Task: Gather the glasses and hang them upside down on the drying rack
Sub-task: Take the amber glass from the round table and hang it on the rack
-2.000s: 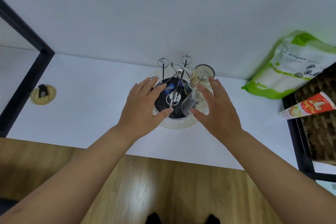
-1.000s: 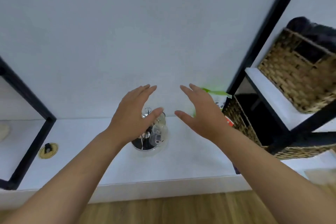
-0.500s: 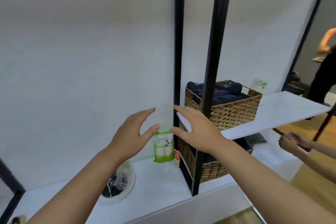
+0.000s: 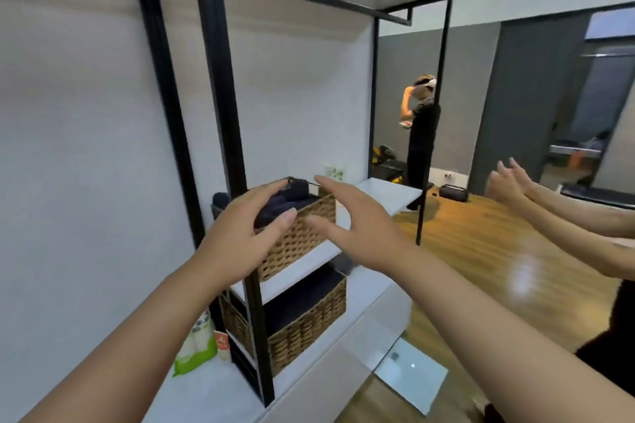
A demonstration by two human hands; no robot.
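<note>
- Wicker up front: an upper woven basket (image 4: 302, 233) sits on a white shelf (image 4: 388, 194) of the black metal frame (image 4: 220, 86), dark rolled towels (image 4: 285, 201) packed inside it.
- Left hand (image 4: 244, 237) is raised in front of that basket, fingers spread wide, gripping nothing; it covers the basket's near left corner from this angle.
- Right hand (image 4: 357, 216) is up beside it, palm facing the left one, fingers loosely open, empty too. A clear gap between the two hands.
- Below, a lower woven basket (image 4: 305, 323) sits in the compartment under the shelf, a black upright crossing in front of it.
- Down at the left, a green-and-white pouch (image 4: 196, 347) leans by the frame's foot with a small red-and-white packet (image 4: 222, 343) just beside it, both on the white base ledge (image 4: 213, 395).
- Glasses and drying rack: neither shows anywhere in this view, so where they are, which way a glass points and how its long axis lies cannot be told.
- On the right edge, a second pair of bare arms (image 4: 556, 216) reaches in, hands open.
- Far back on the wooden floor (image 4: 498, 251), a person in dark clothes (image 4: 422, 144) stands with one arm lifted to a white headset, partly behind a thin black post.
- A pale square panel (image 4: 410, 376) lies on the floor near the ledge.
</note>
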